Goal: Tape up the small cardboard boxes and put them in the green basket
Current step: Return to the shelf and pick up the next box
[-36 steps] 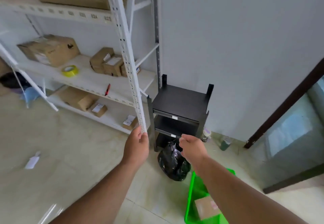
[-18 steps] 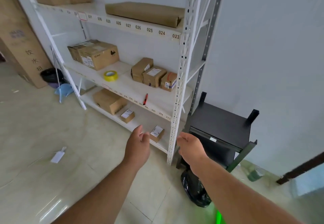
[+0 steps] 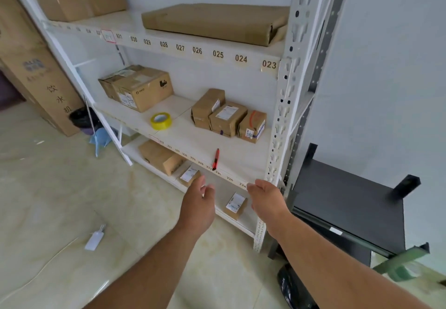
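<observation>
Three small cardboard boxes (image 3: 228, 117) stand close together on the middle shelf of a white rack (image 3: 281, 115). A yellow tape roll (image 3: 161, 120) lies to their left, and a red utility knife (image 3: 216, 159) rests near the shelf's front edge. Two more small boxes (image 3: 235, 205) (image 3: 190, 175) sit on the bottom shelf. My left hand (image 3: 199, 203) and my right hand (image 3: 266, 198) reach forward below the middle shelf's edge, both empty with fingers loosely apart. The green basket is out of view.
A black metal stand (image 3: 347, 200) is right of the rack, with a black bag (image 3: 293, 289) on the floor beside it. Larger boxes (image 3: 138, 86) fill the other shelves. A tall carton (image 3: 36, 72) leans at the left. A white tag (image 3: 94, 239) lies on the tiled floor.
My view has swung left and up from the black stand and green basket to the rack. Both hands have moved toward the middle shelf; the basket has left the view.
</observation>
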{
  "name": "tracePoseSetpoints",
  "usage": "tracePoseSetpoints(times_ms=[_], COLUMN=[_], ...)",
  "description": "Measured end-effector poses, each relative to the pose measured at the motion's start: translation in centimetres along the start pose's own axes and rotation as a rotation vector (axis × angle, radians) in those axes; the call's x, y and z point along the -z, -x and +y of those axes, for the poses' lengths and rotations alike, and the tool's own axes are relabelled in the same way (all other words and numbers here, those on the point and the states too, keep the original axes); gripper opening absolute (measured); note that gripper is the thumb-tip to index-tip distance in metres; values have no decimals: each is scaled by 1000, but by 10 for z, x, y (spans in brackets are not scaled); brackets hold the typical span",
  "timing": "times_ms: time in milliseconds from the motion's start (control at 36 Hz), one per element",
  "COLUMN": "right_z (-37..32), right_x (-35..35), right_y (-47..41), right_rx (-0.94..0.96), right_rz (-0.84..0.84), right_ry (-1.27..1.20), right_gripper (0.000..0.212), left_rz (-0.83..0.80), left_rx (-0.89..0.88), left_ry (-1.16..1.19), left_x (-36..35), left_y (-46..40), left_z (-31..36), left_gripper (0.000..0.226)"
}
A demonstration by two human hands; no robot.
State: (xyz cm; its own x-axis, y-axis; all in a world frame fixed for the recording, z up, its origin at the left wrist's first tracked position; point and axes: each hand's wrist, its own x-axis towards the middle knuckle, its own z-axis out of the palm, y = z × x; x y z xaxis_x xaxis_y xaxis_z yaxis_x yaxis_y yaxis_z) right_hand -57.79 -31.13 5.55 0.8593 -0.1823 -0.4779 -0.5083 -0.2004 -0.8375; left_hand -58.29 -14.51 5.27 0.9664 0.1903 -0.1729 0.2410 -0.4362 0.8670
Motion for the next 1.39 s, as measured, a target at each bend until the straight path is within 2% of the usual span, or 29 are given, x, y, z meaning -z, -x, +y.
tracePoseSetpoints(times_ms=[250,333,361,417,472,722,944,1222,1389], right_z=[-35,-45,-45,-49,-55,-95,-111,-129,-135], right_x=[-10,-18,-22,-31,-38,-105,-157,-151,-138], right_y=[-56,-78,-87,-105,-115,-174,-214,-290,-355], right_rx=[-23,-47,-62,-70,-54,-90,-129,-223,-259], right_rz=[5,30,46,68,99,289,426,613,709], right_ry=[-42,-22,-14,-54,-82,-39,-61,3,64], right_gripper=[48,24,24,56,69,64,73,87,88], left_rz=[-48,-66,-74,-99,-114,-236,-350,-464,-521], left_rx=[10,-8,-13,-12,-14,-52,-87,-129,-137], left_ry=[22,15,13,15,15,-34,-74,-113,-115], left_x=[2,4,6,10,13,55,86,83,64], left_y=[-66,-95,-103,-125,-142,-244,-312,-373,-407], left_z=[15,16,16,13,13,-6,-22,-22,-13], left_gripper=[48,49,49,48,48,48,48,51,51])
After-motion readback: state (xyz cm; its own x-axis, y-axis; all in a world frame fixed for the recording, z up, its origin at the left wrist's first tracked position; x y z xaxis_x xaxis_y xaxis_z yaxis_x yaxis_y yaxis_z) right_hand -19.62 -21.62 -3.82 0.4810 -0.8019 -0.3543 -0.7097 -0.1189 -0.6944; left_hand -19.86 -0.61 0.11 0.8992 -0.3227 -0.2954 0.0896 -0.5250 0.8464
